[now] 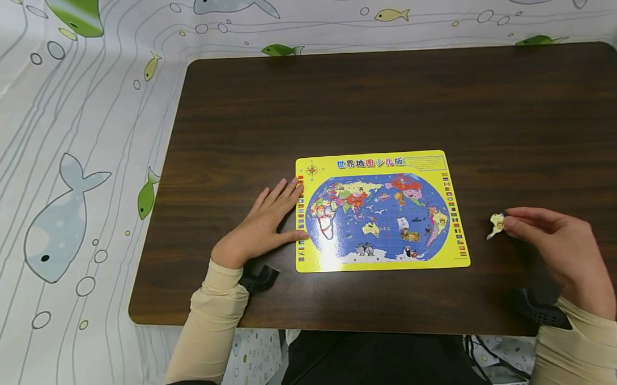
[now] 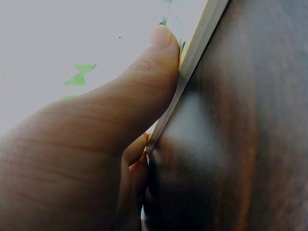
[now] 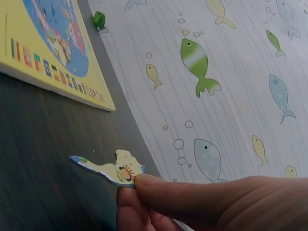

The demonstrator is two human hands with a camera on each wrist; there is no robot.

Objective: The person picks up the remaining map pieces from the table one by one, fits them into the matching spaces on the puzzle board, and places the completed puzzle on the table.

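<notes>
A flat world-map puzzle board (image 1: 443,257) with a yellow border and blue oval lies on the brown table. My left hand (image 1: 266,225) rests at its left side, fingers spread and straight, thumb touching the border. In the left wrist view the thumb (image 2: 149,72) lies against the board's edge (image 2: 195,53). To the right of the board, my right hand (image 1: 565,243) pinches a small yellow puzzle piece (image 1: 496,224) between thumb and fingers. In the right wrist view this puzzle piece (image 3: 124,168) has a narrow tail, blue edges and a small printed picture. A dark-outlined blue shape (image 1: 326,226) shows at the map's left.
Brown tabletop (image 1: 361,105) surrounds the board on every side. A white cloth with printed fish (image 1: 60,235) covers the surface and wall beyond it. Black wrist devices (image 1: 260,279) are worn on both wrists. The person's dark clothing (image 1: 375,360) borders the table's near edge.
</notes>
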